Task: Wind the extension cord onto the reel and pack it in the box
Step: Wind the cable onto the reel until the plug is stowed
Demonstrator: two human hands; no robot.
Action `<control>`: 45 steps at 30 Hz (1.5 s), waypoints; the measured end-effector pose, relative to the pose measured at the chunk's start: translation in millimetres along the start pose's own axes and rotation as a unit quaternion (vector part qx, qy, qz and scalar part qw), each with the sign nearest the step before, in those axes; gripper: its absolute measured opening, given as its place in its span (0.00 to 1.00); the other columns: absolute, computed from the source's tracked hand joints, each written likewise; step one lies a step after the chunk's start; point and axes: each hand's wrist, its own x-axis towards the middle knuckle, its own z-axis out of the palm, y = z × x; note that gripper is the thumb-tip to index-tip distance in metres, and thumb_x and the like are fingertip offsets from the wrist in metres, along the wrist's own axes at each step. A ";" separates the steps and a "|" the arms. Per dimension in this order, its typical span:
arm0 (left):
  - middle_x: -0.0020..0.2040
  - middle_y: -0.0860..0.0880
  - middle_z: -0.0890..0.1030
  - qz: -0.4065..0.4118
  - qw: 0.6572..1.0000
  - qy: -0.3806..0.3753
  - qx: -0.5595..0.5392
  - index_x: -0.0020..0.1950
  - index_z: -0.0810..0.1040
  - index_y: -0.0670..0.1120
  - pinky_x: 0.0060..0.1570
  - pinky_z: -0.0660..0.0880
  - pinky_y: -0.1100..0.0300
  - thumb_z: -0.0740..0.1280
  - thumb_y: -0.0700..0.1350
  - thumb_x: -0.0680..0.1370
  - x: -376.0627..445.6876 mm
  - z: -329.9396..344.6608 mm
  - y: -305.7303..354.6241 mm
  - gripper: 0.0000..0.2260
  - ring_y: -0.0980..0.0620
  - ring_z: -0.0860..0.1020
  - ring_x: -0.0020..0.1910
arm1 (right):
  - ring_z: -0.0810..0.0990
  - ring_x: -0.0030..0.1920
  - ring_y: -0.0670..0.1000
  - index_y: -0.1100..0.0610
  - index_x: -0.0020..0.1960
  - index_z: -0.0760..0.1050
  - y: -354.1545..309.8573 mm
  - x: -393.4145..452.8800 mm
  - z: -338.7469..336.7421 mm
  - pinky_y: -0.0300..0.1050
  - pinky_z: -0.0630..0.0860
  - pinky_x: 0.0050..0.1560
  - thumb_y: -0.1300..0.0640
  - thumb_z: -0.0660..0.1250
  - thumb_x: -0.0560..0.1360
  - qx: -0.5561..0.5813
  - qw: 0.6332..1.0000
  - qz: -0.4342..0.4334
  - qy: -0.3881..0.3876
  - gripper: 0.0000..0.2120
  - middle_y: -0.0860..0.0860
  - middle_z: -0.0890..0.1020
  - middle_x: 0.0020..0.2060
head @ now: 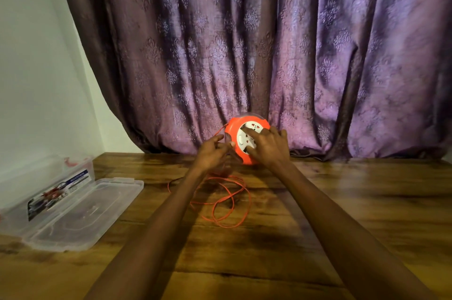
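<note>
1. Two bare forearms reach forward from the bottom edge of the view over a dark wooden table (342,201).
2. At the near left of the table lies a clear plastic box (46,192) with a printed label on its side; its clear lid (83,214) lies flat just beside it, on the right.
3. Between the forearms, loose loops of orange extension cord (227,204) lie on the table, and one strand rises toward the left hand.
4. Left hand (212,153): its fingers are partly curled at the left edge of the reel, close to the cord; blur makes it impossible to tell whether they pinch the cord.
5. Right hand (267,148): its fingers are spread over the reel's face and right rim, pressing on it and holding it.
6. An orange cord reel (234,128) with a white socket face stands on edge at the far side of the table, its face tilted toward the camera.
7. Behind the reel hangs a purple patterned curtain (244,42), with a pale wall (31,67) at the far left.
</note>
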 end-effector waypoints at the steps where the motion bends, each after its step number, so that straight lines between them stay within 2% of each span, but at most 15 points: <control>1: 0.45 0.47 0.85 0.008 1.000 0.017 -0.011 0.60 0.78 0.57 0.47 0.81 0.51 0.76 0.60 0.66 10.1 3.7 -6.9 0.24 0.49 0.83 0.41 | 0.77 0.56 0.62 0.39 0.70 0.70 -0.7 0.0 -0.9 0.55 0.69 0.53 0.41 0.69 0.69 0.000 1.000 0.000 0.008 0.29 0.57 0.84 0.52; 3: 0.44 0.47 0.86 0.012 0.998 0.048 -0.034 0.50 0.80 0.64 0.50 0.80 0.39 0.77 0.65 0.60 30.2 10.2 -22.6 0.21 0.43 0.84 0.43 | 0.78 0.55 0.61 0.39 0.70 0.69 -1.4 0.5 -3.0 0.55 0.68 0.53 0.40 0.68 0.70 -0.007 1.000 0.004 0.007 0.28 0.57 0.85 0.50; 11: 0.35 0.53 0.79 0.035 0.995 0.076 -0.052 0.43 0.76 0.51 0.44 0.76 0.51 0.73 0.44 0.70 11.3 33.9 -18.2 0.07 0.52 0.76 0.36 | 0.79 0.59 0.60 0.40 0.70 0.69 -10.1 2.7 -4.8 0.51 0.72 0.58 0.33 0.69 0.67 0.149 0.968 0.191 -0.070 0.33 0.57 0.82 0.58; 13: 0.38 0.53 0.79 0.049 0.991 0.103 -0.065 0.44 0.75 0.52 0.47 0.76 0.49 0.72 0.40 0.72 3.2 43.8 -24.1 0.09 0.51 0.77 0.39 | 0.82 0.54 0.59 0.47 0.62 0.77 -17.4 9.2 -6.4 0.51 0.77 0.56 0.32 0.71 0.62 0.324 0.888 0.314 -0.090 0.32 0.55 0.84 0.53; 15: 0.42 0.53 0.81 0.067 0.985 0.125 -0.098 0.47 0.76 0.52 0.49 0.77 0.51 0.70 0.42 0.71 -2.8 52.2 -28.7 0.09 0.50 0.79 0.43 | 0.83 0.33 0.54 0.57 0.49 0.80 -22.8 11.6 -4.0 0.48 0.81 0.36 0.36 0.72 0.64 0.545 0.735 0.394 -0.081 0.26 0.56 0.86 0.38; 17: 0.42 0.55 0.81 0.073 0.981 0.130 -0.124 0.52 0.77 0.50 0.47 0.76 0.54 0.71 0.42 0.72 -6.0 55.6 -31.8 0.10 0.54 0.79 0.42 | 0.71 0.17 0.48 0.60 0.48 0.77 -26.8 9.5 1.2 0.35 0.66 0.20 0.43 0.71 0.72 0.656 0.606 0.441 -0.082 0.20 0.58 0.84 0.30; 20: 0.36 0.59 0.79 0.078 0.980 0.119 -0.138 0.51 0.78 0.45 0.41 0.72 0.59 0.71 0.40 0.74 -5.6 57.5 -37.6 0.07 0.59 0.75 0.37 | 0.67 0.14 0.46 0.62 0.52 0.76 -28.0 4.9 5.7 0.31 0.63 0.19 0.42 0.68 0.75 0.682 0.562 0.459 -0.092 0.22 0.56 0.82 0.26; 24: 0.39 0.52 0.80 0.064 0.979 0.134 -0.139 0.44 0.78 0.50 0.43 0.72 0.54 0.74 0.51 0.70 0.8 56.1 -47.9 0.08 0.53 0.75 0.39 | 0.68 0.16 0.43 0.61 0.45 0.78 -25.2 2.0 10.5 0.31 0.65 0.19 0.46 0.66 0.79 0.674 0.589 0.422 -0.142 0.17 0.48 0.83 0.26; 28: 0.32 0.53 0.73 0.027 0.969 0.164 -0.184 0.42 0.75 0.47 0.33 0.68 0.59 0.69 0.37 0.74 -3.2 56.9 -35.2 0.07 0.62 0.70 0.28 | 0.65 0.15 0.44 0.60 0.41 0.77 -22.6 0.3 19.2 0.32 0.61 0.18 0.59 0.66 0.77 0.648 0.642 0.388 -0.134 0.07 0.48 0.82 0.25; 30: 0.30 0.53 0.72 -0.003 0.962 0.168 -0.215 0.39 0.74 0.48 0.29 0.69 0.61 0.67 0.36 0.75 -0.8 49.6 -34.6 0.09 0.62 0.70 0.26 | 0.69 0.18 0.46 0.58 0.39 0.80 -15.7 -0.7 22.3 0.39 0.67 0.23 0.56 0.68 0.75 0.579 0.733 0.338 -0.111 0.08 0.49 0.82 0.25; 32: 0.32 0.51 0.76 -0.036 0.958 0.148 -0.242 0.43 0.79 0.45 0.25 0.73 0.63 0.68 0.39 0.77 1.4 34.1 -30.8 0.03 0.59 0.74 0.28 | 0.77 0.31 0.49 0.53 0.44 0.83 -3.0 -1.7 24.0 0.46 0.75 0.37 0.49 0.69 0.74 0.373 0.896 0.232 -0.061 0.09 0.48 0.84 0.36; 34: 0.34 0.48 0.79 -0.060 0.964 0.113 -0.235 0.50 0.82 0.41 0.26 0.76 0.62 0.68 0.42 0.77 6.0 16.6 -30.5 0.06 0.54 0.78 0.31 | 0.79 0.48 0.53 0.46 0.53 0.81 9.4 -1.4 22.6 0.50 0.77 0.46 0.48 0.67 0.74 0.219 0.975 0.046 -0.004 0.10 0.49 0.80 0.50; 38: 0.35 0.46 0.80 -0.060 0.980 0.055 -0.180 0.54 0.82 0.40 0.40 0.81 0.50 0.68 0.44 0.77 11.3 -7.7 -34.6 0.10 0.46 0.78 0.35 | 0.76 0.58 0.56 0.39 0.63 0.75 21.9 7.3 16.2 0.53 0.76 0.50 0.46 0.59 0.75 0.078 0.962 -0.260 -0.023 0.17 0.51 0.75 0.64; 40: 0.40 0.43 0.80 -0.057 0.983 0.032 -0.171 0.53 0.82 0.42 0.45 0.80 0.45 0.69 0.45 0.77 10.2 -12.9 -37.1 0.08 0.44 0.78 0.39 | 0.76 0.58 0.56 0.36 0.65 0.72 19.7 8.3 9.3 0.51 0.73 0.50 0.43 0.58 0.74 -0.006 0.952 -0.305 -0.030 0.20 0.52 0.76 0.65; 45: 0.39 0.44 0.78 -0.031 0.983 0.022 -0.181 0.50 0.81 0.45 0.34 0.78 0.59 0.66 0.42 0.79 -2.3 1.2 -34.0 0.04 0.48 0.77 0.36 | 0.78 0.52 0.58 0.37 0.66 0.72 8.5 9.8 6.2 0.51 0.68 0.48 0.47 0.74 0.66 -0.129 0.947 -0.291 -0.050 0.29 0.53 0.82 0.53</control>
